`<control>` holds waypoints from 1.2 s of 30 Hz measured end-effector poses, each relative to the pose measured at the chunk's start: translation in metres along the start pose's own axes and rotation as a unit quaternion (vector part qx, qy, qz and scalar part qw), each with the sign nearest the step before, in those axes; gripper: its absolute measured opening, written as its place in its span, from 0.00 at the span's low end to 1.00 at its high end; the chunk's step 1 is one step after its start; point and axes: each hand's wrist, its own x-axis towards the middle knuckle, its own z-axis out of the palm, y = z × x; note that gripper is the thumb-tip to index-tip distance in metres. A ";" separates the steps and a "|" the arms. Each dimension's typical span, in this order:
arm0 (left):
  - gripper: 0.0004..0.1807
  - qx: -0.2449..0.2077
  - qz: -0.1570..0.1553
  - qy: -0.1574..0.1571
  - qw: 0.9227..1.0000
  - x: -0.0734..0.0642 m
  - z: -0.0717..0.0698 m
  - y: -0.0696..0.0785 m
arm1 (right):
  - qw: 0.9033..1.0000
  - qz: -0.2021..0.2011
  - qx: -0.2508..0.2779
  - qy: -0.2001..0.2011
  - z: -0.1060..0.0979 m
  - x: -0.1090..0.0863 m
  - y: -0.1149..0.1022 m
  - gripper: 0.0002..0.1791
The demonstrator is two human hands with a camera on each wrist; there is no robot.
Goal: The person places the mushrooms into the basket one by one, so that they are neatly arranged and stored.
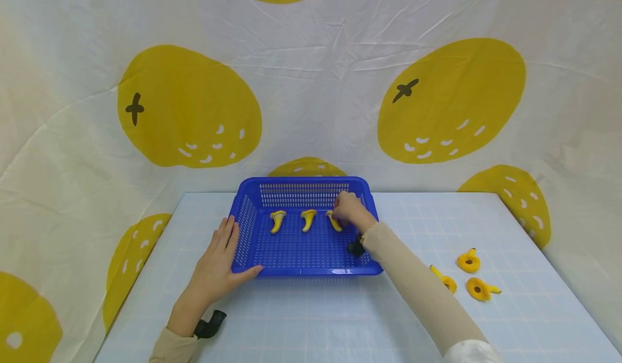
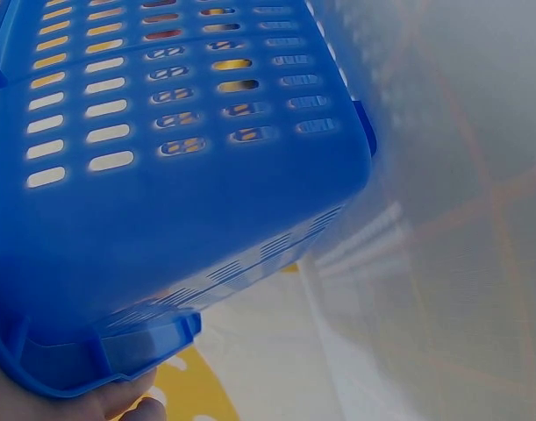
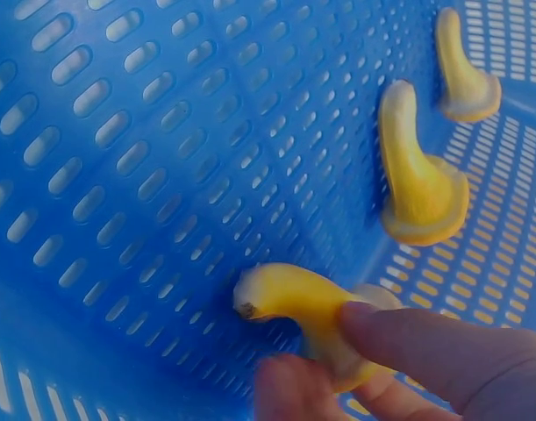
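A white cloth printed with big yellow fruit hangs at the back, and in front of it the table carries a blue basket. From where I stand, the left hand rests along the basket's left rim, its grip wide, fingers straight. The right hand reaches inside, its grip narrow, pinching the rightmost yellow curved piece. Two matching pieces sit in a row to its left, inside the basket. Three orange ring-shaped pieces lie on the table, right of the basket.
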 end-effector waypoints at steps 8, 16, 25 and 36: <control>0.64 -0.004 -0.004 -0.005 1.000 -0.001 -0.001 0.001 | 0.999 0.011 -0.021 -0.033 0.003 0.001 0.003 0.08; 0.64 0.002 0.006 0.002 1.000 0.000 -0.001 0.001 | 0.999 0.010 -0.013 -0.037 0.001 -0.003 0.003 0.11; 0.63 -0.007 -0.006 -0.009 1.000 -0.001 -0.002 0.002 | 1.000 0.005 -0.023 -0.014 -0.001 -0.006 -0.004 0.20; 0.63 -0.004 -0.008 -0.008 1.000 -0.001 -0.001 0.001 | 1.000 -0.017 0.003 0.019 -0.037 -0.024 -0.015 0.29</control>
